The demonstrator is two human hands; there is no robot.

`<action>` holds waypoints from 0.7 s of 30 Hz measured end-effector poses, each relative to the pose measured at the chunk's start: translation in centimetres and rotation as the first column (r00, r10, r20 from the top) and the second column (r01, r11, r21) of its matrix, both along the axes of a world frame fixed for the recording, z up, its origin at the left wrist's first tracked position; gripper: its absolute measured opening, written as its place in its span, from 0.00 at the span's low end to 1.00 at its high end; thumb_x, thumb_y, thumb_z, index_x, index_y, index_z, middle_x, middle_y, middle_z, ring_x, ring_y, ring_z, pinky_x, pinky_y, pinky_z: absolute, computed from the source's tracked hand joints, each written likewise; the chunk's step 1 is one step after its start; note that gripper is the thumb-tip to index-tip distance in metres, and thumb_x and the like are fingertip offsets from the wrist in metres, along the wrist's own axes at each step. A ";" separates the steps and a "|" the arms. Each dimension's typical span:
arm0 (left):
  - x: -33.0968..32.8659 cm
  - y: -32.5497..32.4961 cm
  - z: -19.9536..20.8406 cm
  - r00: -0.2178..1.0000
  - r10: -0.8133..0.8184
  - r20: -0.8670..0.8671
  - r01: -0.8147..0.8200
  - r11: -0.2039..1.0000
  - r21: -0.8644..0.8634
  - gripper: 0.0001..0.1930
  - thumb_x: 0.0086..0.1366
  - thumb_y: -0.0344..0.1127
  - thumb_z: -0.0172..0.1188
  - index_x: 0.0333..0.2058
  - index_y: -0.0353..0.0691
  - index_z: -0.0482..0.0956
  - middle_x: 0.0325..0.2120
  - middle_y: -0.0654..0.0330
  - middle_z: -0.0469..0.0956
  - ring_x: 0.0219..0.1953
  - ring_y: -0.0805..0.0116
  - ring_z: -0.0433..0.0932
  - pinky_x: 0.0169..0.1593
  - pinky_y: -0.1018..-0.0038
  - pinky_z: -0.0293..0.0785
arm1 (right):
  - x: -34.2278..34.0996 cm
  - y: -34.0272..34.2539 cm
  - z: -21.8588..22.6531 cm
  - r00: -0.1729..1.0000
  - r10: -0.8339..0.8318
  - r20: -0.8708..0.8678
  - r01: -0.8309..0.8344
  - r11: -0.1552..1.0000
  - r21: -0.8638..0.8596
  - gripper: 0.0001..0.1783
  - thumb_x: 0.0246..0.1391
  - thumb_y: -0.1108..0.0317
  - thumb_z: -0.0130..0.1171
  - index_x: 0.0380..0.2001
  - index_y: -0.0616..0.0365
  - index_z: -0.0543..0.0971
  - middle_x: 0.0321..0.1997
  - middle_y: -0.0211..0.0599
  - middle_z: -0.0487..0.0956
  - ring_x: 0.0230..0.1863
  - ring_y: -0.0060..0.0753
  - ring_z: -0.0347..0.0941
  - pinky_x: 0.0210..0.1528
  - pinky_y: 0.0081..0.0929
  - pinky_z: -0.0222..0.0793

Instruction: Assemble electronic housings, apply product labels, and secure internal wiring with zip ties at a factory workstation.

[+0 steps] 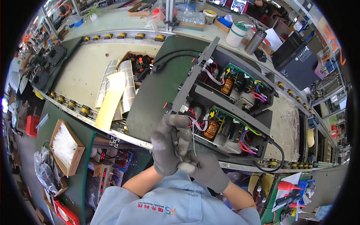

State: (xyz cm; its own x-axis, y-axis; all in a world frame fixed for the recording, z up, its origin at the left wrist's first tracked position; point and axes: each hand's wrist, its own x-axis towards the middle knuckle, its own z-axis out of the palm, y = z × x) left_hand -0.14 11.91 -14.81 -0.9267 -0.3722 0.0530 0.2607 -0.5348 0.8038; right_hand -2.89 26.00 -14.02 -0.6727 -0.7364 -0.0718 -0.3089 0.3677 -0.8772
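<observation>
- The desk, a long pale assembly line edged by rails with yellow rollers, fills the upper middle of the view and curves toward the rim.
- A dark green mat lies on the desk under and left of the opened units.
- Two open dark metal chassis stand side by side on the mat, each showing a green circuit board, a copper coil, black capacitors and bundles of red, blue, yellow and white wires; a black cable loops out of the near one at lower right.
- Strips of yellow and silver backing sheets lie left of the mat, well apart from the hands.
- A cardboard box of white cable ties sits at lower left, below the rail.
- The left hand, in a grey glove, is raised just in front of the near chassis; its grip is closed narrow around the upper part of a thin white cable tie.
- The right hand, also grey-gloved, sits just below and touches the left hand; its grip is closed, thumb pressed over, but whether it pinches the tie's lower end cannot be told.
- The cable tie stands nearly upright between both hands, at the near chassis's front left corner, beside its white wires.
</observation>
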 end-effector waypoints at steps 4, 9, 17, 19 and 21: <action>-0.9 -0.3 2.0 0.995 0.040 -0.089 -0.042 0.999 -0.024 0.49 0.41 0.82 0.43 0.43 0.38 0.66 0.28 0.59 0.68 0.20 0.78 0.65 0.20 0.85 0.61 | -1.1 0.4 2.2 0.986 0.017 0.167 -0.024 0.999 0.042 0.17 0.50 0.55 0.57 0.33 0.59 0.78 0.21 0.44 0.74 0.23 0.36 0.72 0.26 0.28 0.66; -3.8 -4.8 1.7 0.766 0.455 -0.454 -0.627 0.685 -0.371 0.24 0.61 0.52 0.49 0.45 0.36 0.70 0.37 0.55 0.72 0.31 0.67 0.73 0.36 0.71 0.71 | -2.6 4.2 7.8 0.964 -0.199 0.178 0.210 0.977 -0.046 0.08 0.49 0.67 0.58 0.31 0.61 0.79 0.20 0.31 0.77 0.20 0.16 0.73 0.25 0.16 0.66; -14.5 -13.3 -6.1 0.999 -0.015 -0.040 -0.036 0.211 -0.977 0.25 0.53 0.50 0.61 0.45 0.39 0.72 0.37 0.52 0.75 0.37 0.57 0.76 0.40 0.67 0.73 | -14.9 4.1 12.3 0.945 -0.327 0.026 0.312 0.872 -0.376 0.08 0.55 0.72 0.49 0.39 0.62 0.71 0.35 0.34 0.76 0.31 0.17 0.70 0.33 0.16 0.68; -16.8 -12.9 -4.9 0.990 -0.105 0.095 0.115 0.204 -0.972 0.27 0.53 0.52 0.60 0.46 0.40 0.72 0.37 0.52 0.76 0.36 0.55 0.77 0.40 0.66 0.72 | -18.3 3.5 11.2 0.942 -0.334 -0.031 0.301 0.881 -0.365 0.09 0.57 0.68 0.48 0.38 0.61 0.71 0.34 0.32 0.76 0.33 0.17 0.69 0.36 0.16 0.67; -18.7 -13.0 -5.0 0.986 -0.132 0.101 0.117 0.123 -0.985 0.27 0.53 0.54 0.59 0.45 0.41 0.72 0.36 0.52 0.76 0.36 0.54 0.76 0.39 0.65 0.72 | -20.8 2.2 10.0 0.946 -0.325 -0.004 0.307 0.897 -0.318 0.09 0.57 0.67 0.48 0.37 0.60 0.72 0.34 0.32 0.76 0.33 0.17 0.70 0.35 0.16 0.67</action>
